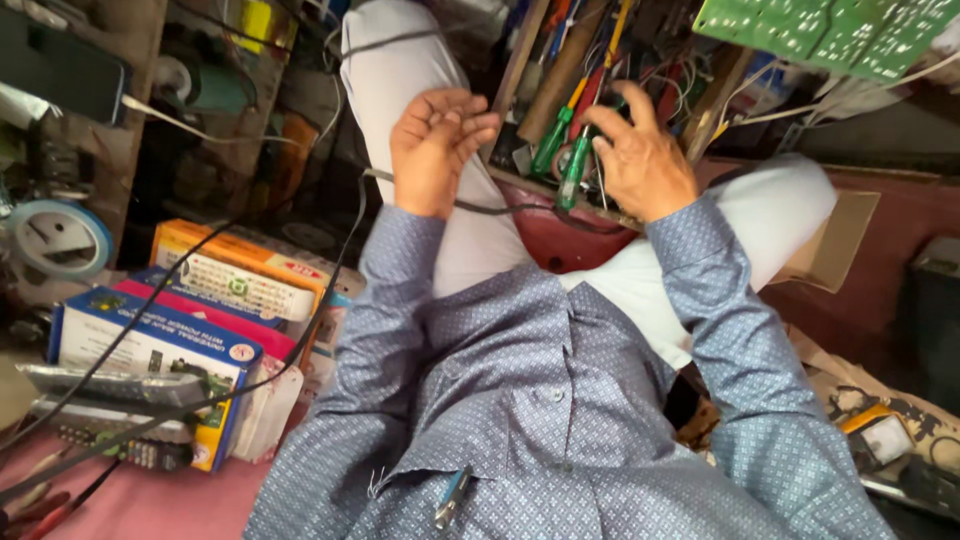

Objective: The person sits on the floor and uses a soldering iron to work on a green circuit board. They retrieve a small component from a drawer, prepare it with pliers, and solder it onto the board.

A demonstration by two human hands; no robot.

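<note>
I sit cross-legged in white trousers [480, 240] and a blue patterned shirt. My left hand [438, 145] lies palm up on my left knee, fingers loosely curled around nothing I can see. A black cable [500, 209] runs under its wrist. My right hand [640, 155] reaches over to a rack of tools, its thumb and fingertips pinched on a green-handled screwdriver [574, 172]. A second green-handled screwdriver [550, 142] stands just left of it, among wooden handles and loose wires.
Stacked cardboard boxes [230, 290] and remote controls [110, 388] lie at my left, with a roll of tape [55, 238] beyond. A green circuit board [830, 35] hangs at top right. There is a cardboard flap [835, 250] by my right knee and a yellow meter [872, 436] at lower right.
</note>
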